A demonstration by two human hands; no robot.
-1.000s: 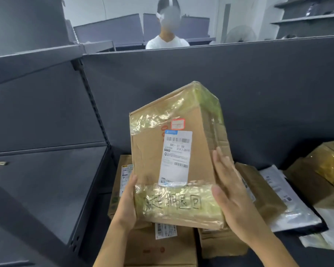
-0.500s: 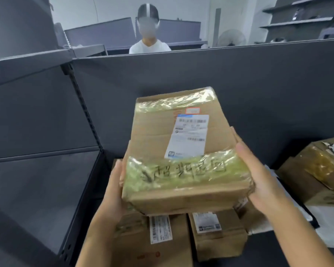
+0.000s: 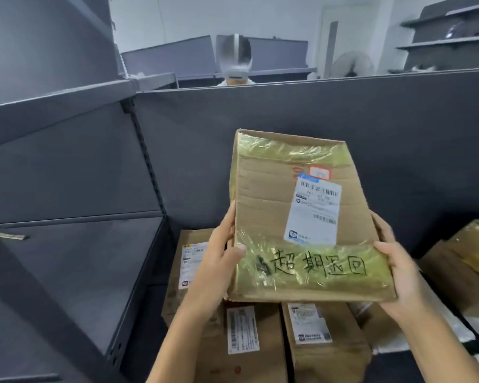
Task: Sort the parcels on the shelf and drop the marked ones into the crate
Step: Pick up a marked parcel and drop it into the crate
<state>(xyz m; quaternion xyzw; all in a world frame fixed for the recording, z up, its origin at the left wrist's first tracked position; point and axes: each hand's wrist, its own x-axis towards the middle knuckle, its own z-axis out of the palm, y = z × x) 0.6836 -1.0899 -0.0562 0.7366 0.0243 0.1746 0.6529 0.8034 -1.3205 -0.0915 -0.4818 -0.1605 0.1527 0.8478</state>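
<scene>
Since half a second ago the marked parcel (image 3: 271, 208) has tipped up towards me, so its broad face shows more fully and its near edge hardly at all. My left grip (image 3: 219, 261) clasps its left edge, thumb laid on the front over the glossy yellow tape, fingers behind. My right grip (image 3: 398, 269) clasps the right edge the same way, thumb on the front. Held between them, the parcel hangs tilted in the air above the boxes on the shelf (image 3: 80, 272), touching none that I can make out.

A white shipping label (image 3: 313, 211) sits on its upper right, with a small red-edged sticker (image 3: 319, 172) just above it. Black handwritten characters (image 3: 315, 265) run across the lower band of tape.

Below lie three labelled cardboard boxes: one at the left (image 3: 188, 236), two nearer me (image 3: 213, 352) (image 3: 329, 355). Another taped box (image 3: 476, 244) lies at the far right. A grey partition (image 3: 288, 111) stands behind, and a person (image 3: 235, 62) shows over it.
</scene>
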